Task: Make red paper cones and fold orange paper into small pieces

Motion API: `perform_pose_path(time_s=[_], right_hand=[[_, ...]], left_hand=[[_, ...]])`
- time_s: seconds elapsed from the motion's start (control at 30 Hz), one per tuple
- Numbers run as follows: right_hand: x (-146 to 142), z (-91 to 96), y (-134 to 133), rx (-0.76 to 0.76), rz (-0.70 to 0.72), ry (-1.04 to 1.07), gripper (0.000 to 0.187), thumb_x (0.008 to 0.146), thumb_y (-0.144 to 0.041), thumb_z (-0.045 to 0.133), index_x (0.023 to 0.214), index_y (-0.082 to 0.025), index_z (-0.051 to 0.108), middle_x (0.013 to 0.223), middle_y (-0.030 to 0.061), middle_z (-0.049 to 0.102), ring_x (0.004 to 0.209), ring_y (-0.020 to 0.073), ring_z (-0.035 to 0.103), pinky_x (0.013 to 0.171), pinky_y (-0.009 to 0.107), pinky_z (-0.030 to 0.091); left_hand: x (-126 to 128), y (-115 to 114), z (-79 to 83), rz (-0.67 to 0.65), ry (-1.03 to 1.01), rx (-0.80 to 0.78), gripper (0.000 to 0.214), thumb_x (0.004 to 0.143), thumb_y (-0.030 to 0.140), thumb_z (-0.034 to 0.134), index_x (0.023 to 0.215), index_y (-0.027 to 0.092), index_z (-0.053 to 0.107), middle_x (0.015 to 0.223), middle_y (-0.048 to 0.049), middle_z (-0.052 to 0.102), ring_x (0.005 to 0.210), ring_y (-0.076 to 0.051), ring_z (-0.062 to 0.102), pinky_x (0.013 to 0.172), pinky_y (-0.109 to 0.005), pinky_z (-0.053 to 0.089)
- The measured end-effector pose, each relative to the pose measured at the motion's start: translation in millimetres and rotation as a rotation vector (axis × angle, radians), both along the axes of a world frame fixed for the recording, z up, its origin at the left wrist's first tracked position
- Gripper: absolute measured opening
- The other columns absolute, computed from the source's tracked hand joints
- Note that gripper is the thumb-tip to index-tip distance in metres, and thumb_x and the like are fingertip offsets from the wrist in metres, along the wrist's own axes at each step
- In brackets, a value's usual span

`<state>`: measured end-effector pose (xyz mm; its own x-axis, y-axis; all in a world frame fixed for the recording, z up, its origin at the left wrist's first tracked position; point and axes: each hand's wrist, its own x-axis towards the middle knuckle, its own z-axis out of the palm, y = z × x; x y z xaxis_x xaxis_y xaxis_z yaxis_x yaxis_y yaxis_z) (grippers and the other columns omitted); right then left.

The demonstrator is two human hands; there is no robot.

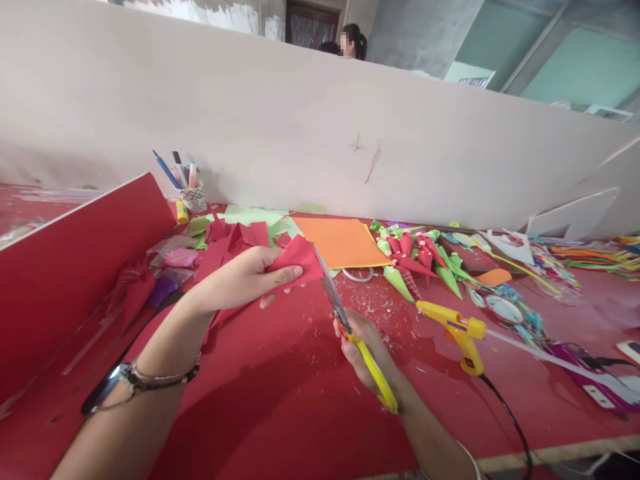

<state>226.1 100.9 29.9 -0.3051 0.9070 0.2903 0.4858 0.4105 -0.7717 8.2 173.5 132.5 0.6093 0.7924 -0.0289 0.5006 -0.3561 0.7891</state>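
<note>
My left hand pinches a piece of red paper, its thumb lying flat on the sheet. In my right hand is a pair of scissors with yellow handles, its blades pointing up and away. The blade tips are at the right edge of the red paper; whether they are cutting into it I cannot tell. Beyond the hands lies a stack of orange paper. More red paper pieces lie behind and partly under my left hand.
A yellow glue gun with a cord lies right of my hands. Red and green paper cones are heaped behind it. A cup of pens stands back left, near a red upright board. A white partition closes the far side.
</note>
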Motion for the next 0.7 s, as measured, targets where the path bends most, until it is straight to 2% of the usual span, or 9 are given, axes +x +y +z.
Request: perform_pose_path(time_s=[0.17,0.47,0.7], right_hand=[[1.7,5.8,-1.9,-0.019,-0.035,-0.05,0.032,0.079,-0.052,0.037,0.069,-0.021,0.037,0.066,-0.0006,0.039,0.057,0.0136,0.038,0.053,0.028,0.031],[0.9,-1.6,-0.9,0.025,-0.052,-0.055,0.035,0.08,-0.052,0.036,0.065,-0.02,0.037,0.061,-0.0012,0.039,0.054,0.0123,0.037,0.051,0.026,0.029],[1.9,1.1,-1.4,0.002,-0.048,-0.049,0.036,0.079,-0.054,0.036,0.067,-0.02,0.036,0.062,-0.0016,0.035,0.055,0.0123,0.036,0.052,0.026,0.029]], left_hand=[[-0.6,-0.3,2.4,0.007,-0.005,-0.029,0.037,0.083,0.043,0.042,0.057,0.018,0.047,0.038,0.0054,0.045,0.037,-0.006,0.042,0.038,-0.016,0.031],[-1.6,1.0,1.1,0.003,-0.037,-0.057,0.036,0.084,0.043,0.04,0.061,0.018,0.052,0.037,0.0059,0.041,0.036,-0.006,0.04,0.036,-0.016,0.028],[-2.9,1.5,0.5,0.031,-0.032,-0.105,0.042,0.085,0.046,0.037,0.058,0.018,0.053,0.036,0.0052,0.042,0.035,-0.006,0.04,0.036,-0.016,0.029]])
